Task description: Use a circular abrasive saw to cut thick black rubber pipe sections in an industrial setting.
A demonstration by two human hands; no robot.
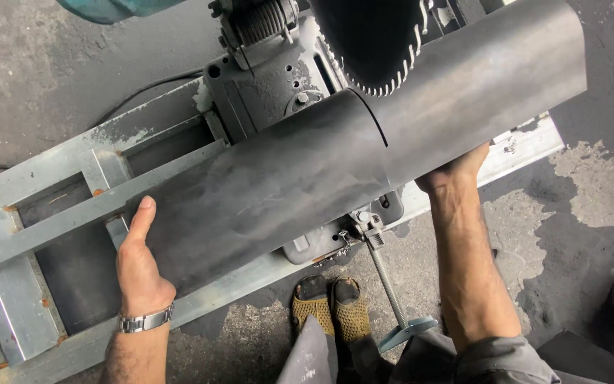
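Note:
A wide dark steel pipe point(300, 171) lies slantwise across a chop saw's bed, running from lower left to upper right. A thin cut line rings it just below the toothed saw blade point(374, 43). My left hand point(140, 263), with a metal watch on the wrist, presses flat against the pipe's left end, thumb up. My right hand point(456, 174) grips the pipe from underneath on the right, fingers hidden behind it.
The saw's grey body point(264, 78) and spring sit behind the pipe. A galvanised steel frame point(30, 206) carries the saw. A vise screw with a handle point(392, 291) sticks out toward me. My sandalled feet point(332, 306) stand on stained concrete. A black cable point(143, 92) runs at upper left.

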